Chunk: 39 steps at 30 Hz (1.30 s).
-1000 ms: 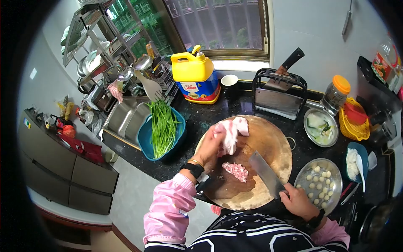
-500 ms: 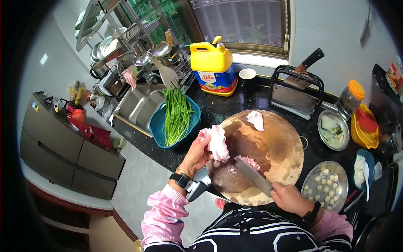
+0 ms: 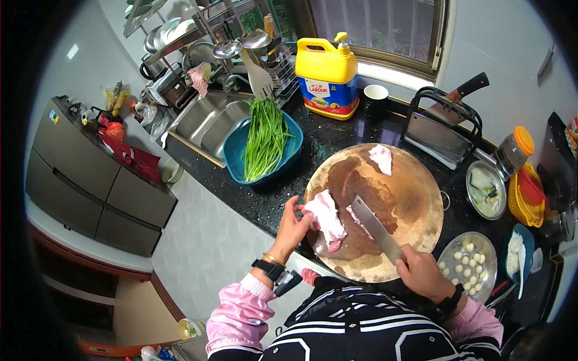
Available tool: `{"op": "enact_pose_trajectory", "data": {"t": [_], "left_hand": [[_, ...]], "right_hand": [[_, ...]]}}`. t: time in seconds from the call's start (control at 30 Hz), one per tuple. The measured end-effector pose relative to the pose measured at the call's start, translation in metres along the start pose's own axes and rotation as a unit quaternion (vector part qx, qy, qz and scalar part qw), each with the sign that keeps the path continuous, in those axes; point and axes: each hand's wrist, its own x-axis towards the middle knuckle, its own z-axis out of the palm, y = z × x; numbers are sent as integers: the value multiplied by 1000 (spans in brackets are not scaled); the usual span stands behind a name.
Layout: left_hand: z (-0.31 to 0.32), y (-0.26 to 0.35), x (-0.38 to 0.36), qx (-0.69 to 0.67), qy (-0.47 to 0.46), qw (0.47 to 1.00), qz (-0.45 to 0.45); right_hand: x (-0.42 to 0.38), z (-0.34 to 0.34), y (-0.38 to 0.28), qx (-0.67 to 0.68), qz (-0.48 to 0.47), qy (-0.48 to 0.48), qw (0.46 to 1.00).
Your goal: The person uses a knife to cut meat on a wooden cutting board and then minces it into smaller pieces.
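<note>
My right hand [image 3: 419, 274] is closed round the handle of a cleaver [image 3: 378, 228]. Its blade slants across the round wooden chopping board [image 3: 415, 198], against some cut strips of meat [image 3: 359, 221]. To the left, a larger slab of pale, fatty raw meat [image 3: 328, 221] rests on the board. The fingers of my left hand [image 3: 291, 231] pinch its left edge, the fingertips partly hidden. Another white piece of fat or meat [image 3: 381, 159] lies near the board's far rim.
A teal basin [image 3: 295, 150] of green chives stands by the sink [image 3: 208, 123]. Behind the board are a yellow-topped detergent jug [image 3: 328, 78] and a knife rack [image 3: 439, 135]. To the right sit a metal plate of small white balls [image 3: 481, 248] and a bowl of sliced vegetables [image 3: 485, 192].
My left hand has lowered the slab of meat onto the board. The cleaver has shifted slightly, its blade still beside the cut strips. The head view has also shifted.
</note>
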Motion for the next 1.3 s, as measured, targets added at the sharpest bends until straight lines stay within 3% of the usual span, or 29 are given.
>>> {"op": "enact_pose_trajectory", "data": {"t": [0.13, 0.2, 0.27, 0.33, 0.37, 0.4, 0.5, 0.63, 0.93, 1.0, 1.3], "left_hand": [[4, 1, 12, 112, -51, 989, 86], [6, 14, 1, 21, -78, 997, -10], [8, 17, -11, 13, -77, 996, -37], [15, 15, -23, 199, 60, 971, 120], [19, 6, -24, 221, 118, 938, 238], [21, 8, -28, 249, 134, 913, 294], [20, 5, -32, 279, 55, 875, 391], [6, 15, -33, 320, -12, 851, 418], [7, 11, -27, 335, -12, 818, 468], [8, 15, -28, 346, -22, 817, 461], [11, 3, -21, 325, -24, 818, 473]], "right_hand": [[6, 8, -5, 4, -65, 34, 997], [12, 19, -1, -11, -146, 71, 987], [14, 19, -12, -34, -142, 49, 988], [20, 21, -23, -55, -138, 25, 989], [24, 22, -27, -73, -145, 9, 987], [28, 22, -31, -91, -152, -6, 984], [39, 23, -37, -107, -165, -17, 980], [46, 20, -41, -122, -168, -42, 977], [35, 25, -50, -217, -184, -40, 958], [33, 20, -56, -328, -212, -33, 920], [42, 9, -58, -322, -217, -57, 920]]}}
